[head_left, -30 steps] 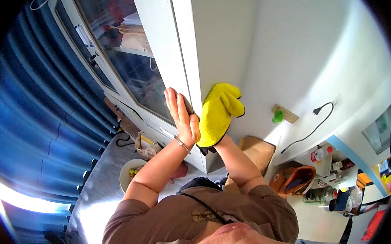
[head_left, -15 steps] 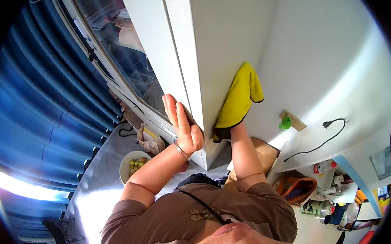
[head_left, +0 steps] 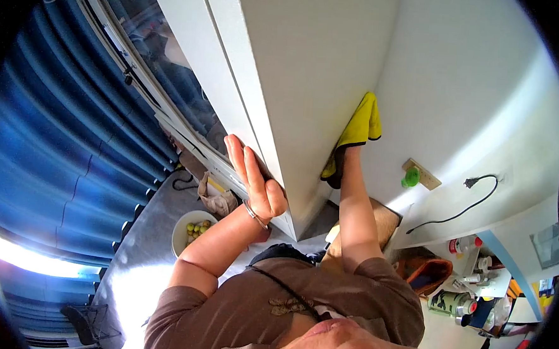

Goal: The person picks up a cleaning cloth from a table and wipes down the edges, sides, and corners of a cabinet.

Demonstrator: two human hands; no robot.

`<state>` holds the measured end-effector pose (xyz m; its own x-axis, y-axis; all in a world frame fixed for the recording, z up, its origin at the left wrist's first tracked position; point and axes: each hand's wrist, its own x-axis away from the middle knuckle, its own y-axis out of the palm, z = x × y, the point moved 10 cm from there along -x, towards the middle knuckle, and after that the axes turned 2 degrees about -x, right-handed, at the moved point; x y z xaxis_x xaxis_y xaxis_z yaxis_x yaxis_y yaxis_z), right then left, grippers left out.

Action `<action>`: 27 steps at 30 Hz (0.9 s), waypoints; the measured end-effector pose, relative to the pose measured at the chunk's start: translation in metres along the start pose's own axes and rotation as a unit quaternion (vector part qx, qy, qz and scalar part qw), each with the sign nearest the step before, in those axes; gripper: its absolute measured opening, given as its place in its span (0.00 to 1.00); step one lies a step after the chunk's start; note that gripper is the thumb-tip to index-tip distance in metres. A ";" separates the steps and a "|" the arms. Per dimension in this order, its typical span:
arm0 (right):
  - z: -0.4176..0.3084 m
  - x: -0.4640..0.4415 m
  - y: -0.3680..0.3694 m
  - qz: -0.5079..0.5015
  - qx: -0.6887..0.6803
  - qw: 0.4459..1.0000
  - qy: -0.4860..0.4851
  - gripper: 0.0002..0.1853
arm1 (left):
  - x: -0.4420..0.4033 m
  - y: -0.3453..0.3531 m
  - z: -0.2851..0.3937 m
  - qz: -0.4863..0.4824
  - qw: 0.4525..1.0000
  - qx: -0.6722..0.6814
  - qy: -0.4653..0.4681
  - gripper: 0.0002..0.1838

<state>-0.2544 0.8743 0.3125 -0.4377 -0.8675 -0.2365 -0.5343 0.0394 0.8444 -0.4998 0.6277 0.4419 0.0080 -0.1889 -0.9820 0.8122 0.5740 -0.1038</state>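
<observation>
My left hand [head_left: 258, 185] lies with fingers stretched out along the white edge of a tall white panel [head_left: 250, 72], a metal bracelet at its wrist. A yellow cloth with dark edging [head_left: 361, 125] is pressed to the panel's broad side, close to the corner with the white wall [head_left: 461, 76]. My right hand [head_left: 351, 154] is at this cloth and holds it there; the cloth covers its fingers. Only the wrist and forearm show below the cloth's dark border.
A wall socket [head_left: 426, 174] with a green plug-like item and a hanging black cable [head_left: 461, 206] are right of my right arm. Lower right, a brown bag [head_left: 423, 273] and a cluttered shelf. On the left are a fruit bowl [head_left: 178, 235], a cloth bag [head_left: 218, 200] and blue curtains [head_left: 59, 150].
My right hand has moved the yellow cloth to the right across the panel, nearer the wall corner, and less of the cloth shows. My left hand stays on the panel's edge.
</observation>
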 end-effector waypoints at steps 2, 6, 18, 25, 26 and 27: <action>0.000 0.004 -0.007 0.035 -0.008 0.999 0.015 0.24 | 0.002 -0.001 -0.002 0.007 1.000 0.007 0.002 0.36; 0.025 0.013 -0.031 0.059 -0.062 0.992 0.091 0.26 | 0.006 -0.003 -0.006 0.041 0.999 0.025 -0.005 0.36; 0.039 0.141 -0.016 0.068 -0.068 0.989 0.115 0.26 | -0.003 -0.003 0.001 0.008 1.000 -0.015 0.020 0.32; 0.033 0.195 0.009 0.035 -0.017 0.998 0.058 0.27 | -0.003 -0.003 -0.001 -0.002 1.000 -0.013 0.007 0.31; 0.033 0.197 0.010 0.030 -0.007 0.998 0.052 0.27 | -0.003 -0.003 -0.001 0.002 1.000 -0.003 0.009 0.31; 0.033 0.200 0.010 0.026 0.003 0.999 0.044 0.27 | -0.002 -0.004 -0.002 0.004 1.000 -0.003 0.006 0.31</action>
<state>-0.3712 0.7171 0.2583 -0.4007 -0.9041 -0.1487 -0.5161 0.0886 0.8519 -0.5039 0.6273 0.4444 0.0066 -0.1747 -0.9846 0.8085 0.5804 -0.0976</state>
